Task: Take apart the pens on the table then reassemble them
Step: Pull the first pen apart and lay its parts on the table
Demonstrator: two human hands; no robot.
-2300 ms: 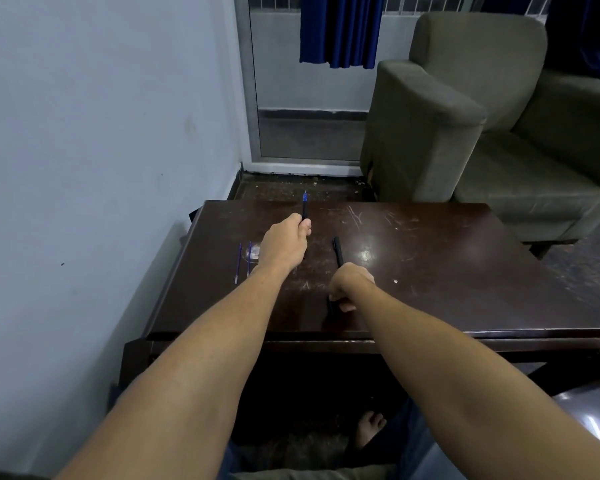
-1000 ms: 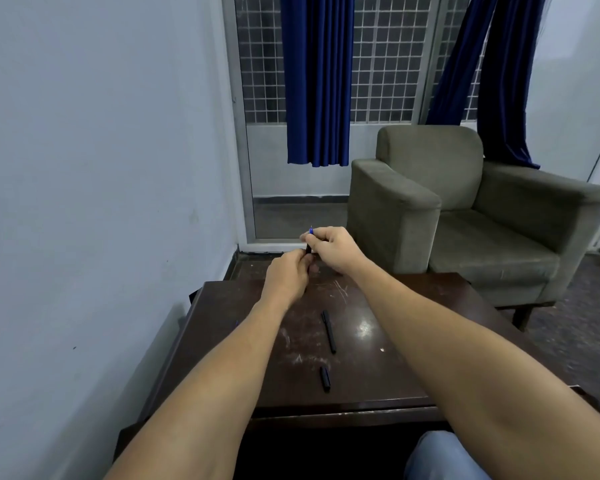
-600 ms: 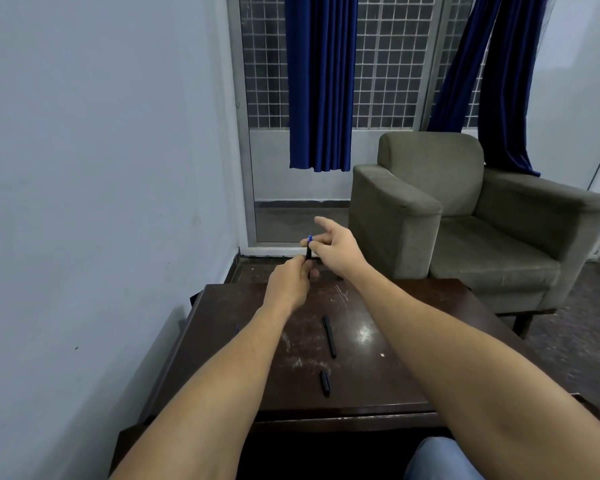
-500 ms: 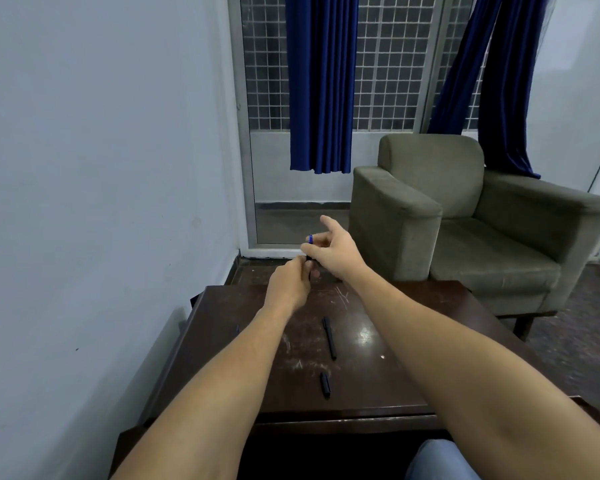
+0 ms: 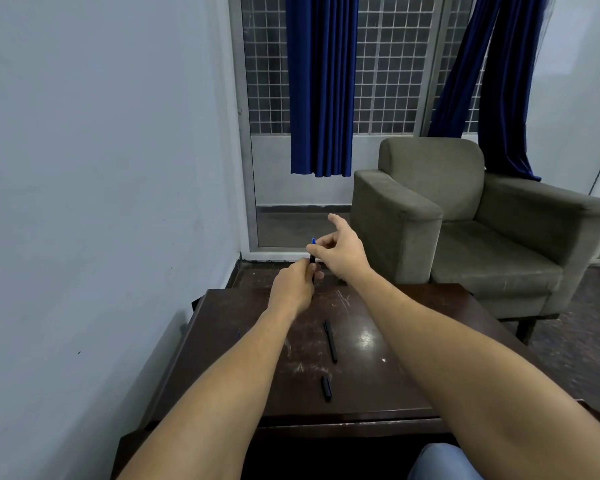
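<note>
**Above the table's far edge: both your hands on one pen**

Above the far edge of the table (image 5: 413, 393), your left hand (image 5: 293, 289) is closed around the lower end of a dark pen (image 5: 312, 259), held upright. Your right hand (image 5: 340, 252) pinches its upper part just below the blue tip, thumb and a bent finger on the barrel, index finger sticking out free. The hands are almost touching, right just above left.

Nearer you than the hands, between your forearms, a long black pen body (image 5: 330, 341) lies flat on the tabletop. A short black cap (image 5: 326, 388) lies nearer still, apart from it, close to the near edge. Left of your left forearm there's a thin blue sliver (image 5: 238, 334) on the table; too small to tell what it is.
</note>
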